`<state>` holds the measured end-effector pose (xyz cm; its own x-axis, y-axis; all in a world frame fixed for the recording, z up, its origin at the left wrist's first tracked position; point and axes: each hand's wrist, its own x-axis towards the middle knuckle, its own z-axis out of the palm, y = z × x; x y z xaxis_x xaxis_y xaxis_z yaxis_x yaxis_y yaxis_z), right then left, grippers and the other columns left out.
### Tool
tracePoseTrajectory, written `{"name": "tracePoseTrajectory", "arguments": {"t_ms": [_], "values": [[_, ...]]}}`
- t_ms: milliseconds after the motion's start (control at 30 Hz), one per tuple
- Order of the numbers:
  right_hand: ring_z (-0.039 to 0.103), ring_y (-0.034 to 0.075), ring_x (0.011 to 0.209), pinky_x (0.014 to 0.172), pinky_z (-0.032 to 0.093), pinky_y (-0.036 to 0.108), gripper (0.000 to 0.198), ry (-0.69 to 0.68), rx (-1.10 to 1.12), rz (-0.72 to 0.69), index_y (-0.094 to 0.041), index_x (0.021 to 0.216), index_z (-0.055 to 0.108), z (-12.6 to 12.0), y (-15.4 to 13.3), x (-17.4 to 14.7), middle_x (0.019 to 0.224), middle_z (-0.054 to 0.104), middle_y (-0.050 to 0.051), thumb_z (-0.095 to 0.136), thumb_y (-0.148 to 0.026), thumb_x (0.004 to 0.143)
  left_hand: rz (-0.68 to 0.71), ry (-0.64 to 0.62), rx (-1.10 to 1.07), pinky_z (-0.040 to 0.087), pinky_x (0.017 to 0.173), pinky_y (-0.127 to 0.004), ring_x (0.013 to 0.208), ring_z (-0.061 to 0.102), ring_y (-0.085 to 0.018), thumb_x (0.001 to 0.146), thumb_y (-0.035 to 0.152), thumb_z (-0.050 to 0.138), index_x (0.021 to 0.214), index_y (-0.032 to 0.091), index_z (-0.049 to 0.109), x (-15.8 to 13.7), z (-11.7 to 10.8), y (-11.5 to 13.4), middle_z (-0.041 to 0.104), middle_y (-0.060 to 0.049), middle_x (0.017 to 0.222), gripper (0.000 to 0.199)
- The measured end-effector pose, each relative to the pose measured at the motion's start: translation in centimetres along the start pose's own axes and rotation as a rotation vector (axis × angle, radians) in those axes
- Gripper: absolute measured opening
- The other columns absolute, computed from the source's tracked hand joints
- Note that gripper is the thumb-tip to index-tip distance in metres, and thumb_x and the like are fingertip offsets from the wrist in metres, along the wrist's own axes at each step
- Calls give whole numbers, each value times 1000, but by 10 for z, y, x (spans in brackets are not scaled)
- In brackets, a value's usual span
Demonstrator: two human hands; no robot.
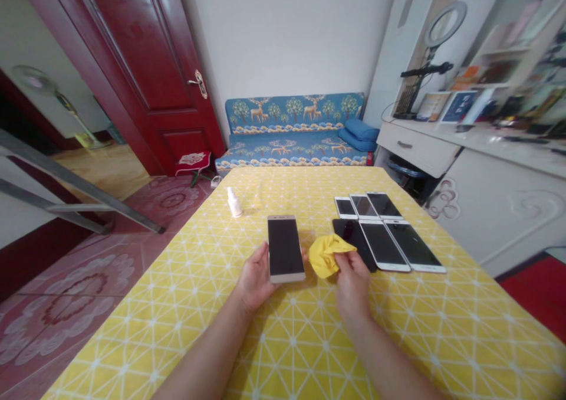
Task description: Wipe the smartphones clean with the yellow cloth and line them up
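Observation:
My left hand [256, 279] is closed around a smartphone [285, 248] with a dark screen and a pale gold frame. Its screen faces up toward me, and fingertips show at its right edge. Just to the right, my right hand [354, 279] grips a crumpled yellow cloth [326, 255], which hangs beside the phone without covering its screen. Behind that hand lies a black phone [356, 241], partly hidden by the hand and cloth. Several white-framed phones lie beside it in two rows, among them a large one [415, 246] at the right end of the nearer row.
A small white spray bottle [234, 203] stands at the left of the table, which has a yellow patterned tablecloth [283, 353]. Beyond the table is a blue sofa [292, 143]. A white dresser [495, 193] stands to the right, and metal rails [79, 182] to the left.

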<state>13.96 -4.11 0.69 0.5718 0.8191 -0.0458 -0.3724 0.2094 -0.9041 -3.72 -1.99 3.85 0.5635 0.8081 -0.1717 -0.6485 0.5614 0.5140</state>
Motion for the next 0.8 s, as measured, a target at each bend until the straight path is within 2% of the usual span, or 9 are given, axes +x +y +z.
{"name": "tracePoseTrajectory", "arguments": {"t_ms": [100, 200, 267, 333, 400, 500, 633, 733, 800], "values": [[64, 21, 88, 79, 50, 35, 23, -169, -188, -247, -19, 98, 67, 0, -11, -8, 96, 69, 6, 61, -35, 82, -65, -59, -41, 35, 107, -43, 122, 54, -28, 93, 38, 39, 130, 4, 49, 1, 3, -8, 63, -19, 122, 51], [60, 21, 101, 91, 46, 39, 19, -531, -429, -564, -23, 97, 70, 6, -18, -26, 104, 68, 6, 53, -26, 90, -31, -32, -106, 39, 104, -35, 111, 60, -21, 93, 33, 42, 125, 9, 53, 3, -1, -13, 69, -13, 110, 42], [60, 20, 99, 90, 47, 39, 20, -766, -531, -708, -26, 98, 70, 12, -19, -39, 101, 68, 4, 53, -20, 90, -13, 2, -121, 45, 95, -29, 99, 65, -18, 92, 31, 44, 116, 10, 58, 2, -4, -14, 71, -10, 96, 35], [59, 19, 98, 87, 48, 38, 23, -899, -579, -785, -28, 102, 69, 17, -16, -45, 102, 67, 3, 52, -17, 90, -39, 22, -103, 50, 85, -26, 88, 67, -17, 91, 33, 46, 107, 9, 62, 1, -7, -14, 71, -9, 85, 32], [57, 19, 102, 88, 48, 37, 24, -893, -598, -801, -27, 106, 66, 18, -13, -45, 108, 64, 5, 51, -17, 91, -66, 24, -102, 51, 82, -26, 85, 67, -17, 91, 35, 47, 103, 8, 62, 1, -7, -14, 70, -10, 84, 33], [56, 22, 105, 91, 46, 41, 21, -733, -662, -817, -24, 109, 62, 13, -11, -36, 110, 60, 7, 55, -24, 89, -56, 8, -150, 48, 91, -29, 95, 66, -19, 92, 36, 46, 108, 6, 61, 2, -5, -13, 70, -13, 99, 37], [55, 27, 103, 91, 44, 46, 25, -537, -874, -801, -22, 103, 60, 6, -11, -24, 107, 59, 9, 66, -31, 80, -20, 5, -135, 42, 99, -36, 107, 62, -24, 92, 40, 44, 111, 7, 62, 5, -6, -14, 69, -14, 109, 42], [57, 24, 95, 82, 47, 40, 17, -546, -924, -730, -21, 98, 60, 5, -11, -23, 101, 60, 7, 63, -28, 83, 0, 11, -94, 42, 98, -34, 106, 62, -23, 92, 39, 46, 111, 9, 63, 5, -8, -14, 69, -12, 109, 40], [58, 21, 88, 77, 46, 36, 6, -579, -911, -740, -22, 91, 62, 7, -11, -24, 92, 61, 5, 59, -24, 86, -10, 15, -69, 44, 93, -32, 98, 64, -21, 91, 39, 48, 108, 11, 64, 3, -7, -15, 70, -11, 105, 37]]}}
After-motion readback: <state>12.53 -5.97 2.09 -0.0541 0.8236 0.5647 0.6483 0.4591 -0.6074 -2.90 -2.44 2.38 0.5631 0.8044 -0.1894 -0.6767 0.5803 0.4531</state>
